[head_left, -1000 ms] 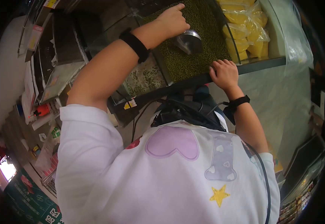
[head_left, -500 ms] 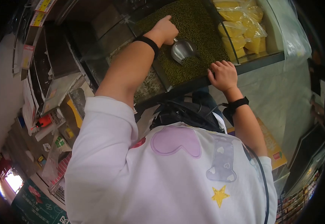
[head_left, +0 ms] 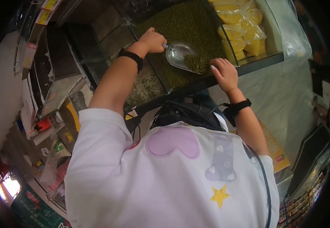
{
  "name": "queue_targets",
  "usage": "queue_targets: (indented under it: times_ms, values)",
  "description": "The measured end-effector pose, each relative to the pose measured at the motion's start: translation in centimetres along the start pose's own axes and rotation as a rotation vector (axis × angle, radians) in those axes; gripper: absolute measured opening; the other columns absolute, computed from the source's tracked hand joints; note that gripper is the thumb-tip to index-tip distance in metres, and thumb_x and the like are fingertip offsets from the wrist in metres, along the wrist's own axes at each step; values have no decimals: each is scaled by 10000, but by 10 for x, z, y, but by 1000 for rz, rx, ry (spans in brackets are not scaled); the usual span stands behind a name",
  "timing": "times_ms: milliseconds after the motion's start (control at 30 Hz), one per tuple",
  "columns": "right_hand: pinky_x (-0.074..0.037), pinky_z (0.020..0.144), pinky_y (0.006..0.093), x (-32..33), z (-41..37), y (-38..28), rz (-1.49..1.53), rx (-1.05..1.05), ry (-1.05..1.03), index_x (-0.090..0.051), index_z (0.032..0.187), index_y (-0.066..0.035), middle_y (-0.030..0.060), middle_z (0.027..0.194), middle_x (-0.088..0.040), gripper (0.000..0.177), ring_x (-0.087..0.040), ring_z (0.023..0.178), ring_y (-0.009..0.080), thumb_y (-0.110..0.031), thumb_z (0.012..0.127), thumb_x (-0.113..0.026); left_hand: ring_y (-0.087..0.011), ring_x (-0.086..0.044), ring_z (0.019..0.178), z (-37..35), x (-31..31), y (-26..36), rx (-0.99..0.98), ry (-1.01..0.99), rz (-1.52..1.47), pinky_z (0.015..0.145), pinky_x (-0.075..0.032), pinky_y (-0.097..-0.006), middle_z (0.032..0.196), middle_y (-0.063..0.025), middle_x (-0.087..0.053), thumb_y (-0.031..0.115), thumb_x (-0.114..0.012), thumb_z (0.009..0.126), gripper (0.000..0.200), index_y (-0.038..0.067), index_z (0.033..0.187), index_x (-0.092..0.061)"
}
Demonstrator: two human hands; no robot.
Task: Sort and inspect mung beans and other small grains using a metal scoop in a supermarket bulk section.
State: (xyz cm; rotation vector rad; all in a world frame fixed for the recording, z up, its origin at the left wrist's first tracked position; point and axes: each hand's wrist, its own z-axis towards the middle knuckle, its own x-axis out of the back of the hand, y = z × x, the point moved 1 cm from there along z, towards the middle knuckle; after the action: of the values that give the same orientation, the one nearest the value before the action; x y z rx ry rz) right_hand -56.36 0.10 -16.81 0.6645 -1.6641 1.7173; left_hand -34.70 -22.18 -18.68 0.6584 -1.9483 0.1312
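Observation:
My left hand (head_left: 152,41) is closed round the handle of a metal scoop (head_left: 177,53). Small green beans, which look like mung beans (head_left: 197,63), lie in the front part of the scoop. Beneath it spreads a bin of the same beans (head_left: 176,22). Close to the scoop's front edge, at the bin's near rim (head_left: 191,83), is my right hand (head_left: 225,74). Its fingers are bent in towards the thumb, with a small pale spot at the thumb tip. Whatever they hold, if anything, is too small to make out.
Bags of yellow grain (head_left: 244,30) stand in the compartment to the right, behind a clear divider. A compartment with a few scattered beans (head_left: 146,89) lies to the left. Clear plastic (head_left: 294,38) hangs over the right side. A black bag (head_left: 187,114) is at my waist.
My left hand has drawn back to the left, and the scoop has turned, its front now towards my right hand with beans in it. My right hand's fingers have curled in from the rim.

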Motion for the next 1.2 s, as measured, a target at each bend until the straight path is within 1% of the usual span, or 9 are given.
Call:
queue_targets:
  times_ms: [33, 167, 433, 600, 700, 800, 1100, 1167, 1200]
  values:
    - [-407, 793, 356, 2, 2, 4, -7, 8, 4, -593, 881, -61, 79, 850, -583, 238, -552, 849, 252, -269, 819, -495, -285, -464, 533, -3, 4, -2, 2, 11, 2, 839, -317, -371, 532, -95, -512, 145, -525, 625, 61, 118, 576, -548]
    - [-394, 883, 280, 31, -4, 38, 868, -361, 53, -580, 1057, -14, 74, 1014, -602, 262, -544, 988, 170, -178, 904, -443, -289, -452, 529, -22, 25, -4, 61, 121, -77, 780, -313, -358, 526, -102, -501, 147, -515, 618, 84, 113, 541, -513]
    - [-391, 902, 275, 170, -23, -14, 843, -478, 77, -529, 1138, 3, 77, 1051, -592, 344, -550, 982, 154, -225, 893, -449, -296, -472, 560, -75, 44, -12, 220, 236, -134, 706, -317, -356, 548, -103, -517, 169, -529, 605, 88, 98, 554, -516]
    - [-397, 904, 289, 217, -23, -71, 985, -181, -19, -490, 1166, 29, 105, 1053, -586, 367, -553, 990, 166, -210, 900, -412, -297, -493, 600, -110, 51, -6, 266, 264, -154, 738, -321, -344, 574, -110, -532, 163, -524, 596, 69, 109, 586, -567]
    - [-400, 918, 302, 201, -12, -71, 937, -371, 190, -495, 1157, 27, 117, 1079, -581, 356, -553, 1001, 180, -202, 911, -376, -309, -509, 599, -127, 58, -8, 278, 266, -135, 714, -364, -367, 591, -111, -547, 166, -530, 594, 87, 102, 609, -587]
    - [-402, 927, 307, 164, 15, -73, 1262, -435, 49, -500, 1161, 21, 137, 1150, -567, 348, -557, 1023, 216, -186, 905, -388, -324, -547, 625, -147, 73, -7, 296, 302, -99, 649, -416, -401, 638, -118, -580, 183, -553, 587, 128, 89, 651, -612]
    - [-363, 899, 314, 85, 122, -125, 1405, -566, -34, -550, 1129, -29, 88, 1118, -578, 395, -523, 1002, 199, -293, 912, -352, -324, -593, 683, -222, 186, 42, 572, 297, -85, 608, -458, -398, 675, -132, -610, 259, -603, 611, 234, 80, 751, -656]
    - [-384, 826, 283, 84, 131, -134, 1672, -533, -254, -553, 1120, -23, 70, 1074, -578, 392, -524, 909, 182, -265, 920, -319, -324, -593, 664, -231, 211, 64, 627, 331, -76, 603, -460, -401, 664, -137, -606, 237, -586, 606, 210, 80, 731, -650]
    - [-378, 757, 240, 79, 135, -139, 1732, -532, -191, -550, 1125, -11, 56, 1066, -574, 405, -515, 887, 164, -242, 929, -281, -330, -590, 654, -233, 221, 75, 665, 341, -9, 600, -461, -401, 658, -144, -602, 222, -574, 601, 195, 76, 713, -641]
